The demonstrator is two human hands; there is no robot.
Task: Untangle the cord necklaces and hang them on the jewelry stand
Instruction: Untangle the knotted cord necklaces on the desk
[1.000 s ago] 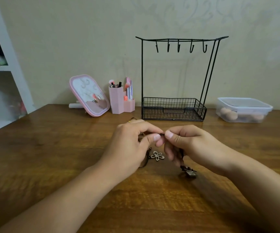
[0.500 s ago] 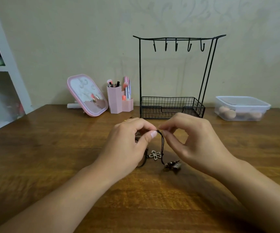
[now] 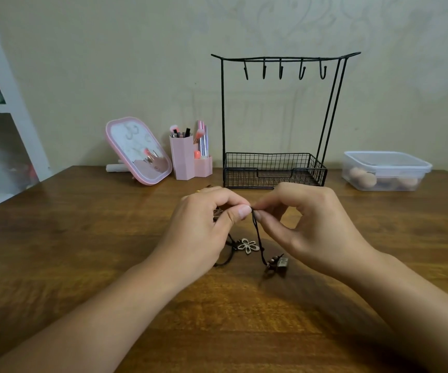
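Both hands pinch the dark cord (image 3: 258,238) as half a second ago: left hand (image 3: 204,224) and right hand (image 3: 306,224) unmoved, grip narrow, pendants resting on the surface (image 3: 82,251).

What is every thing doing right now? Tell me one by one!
Left hand: pinching the cord.
Right hand: pinching the cord.
Cord: hanging from the fingers to the table.
Flower charm: lying flat.
Stand: upright, hooks bare.
Mirror: tilted back.
Box: lid on.
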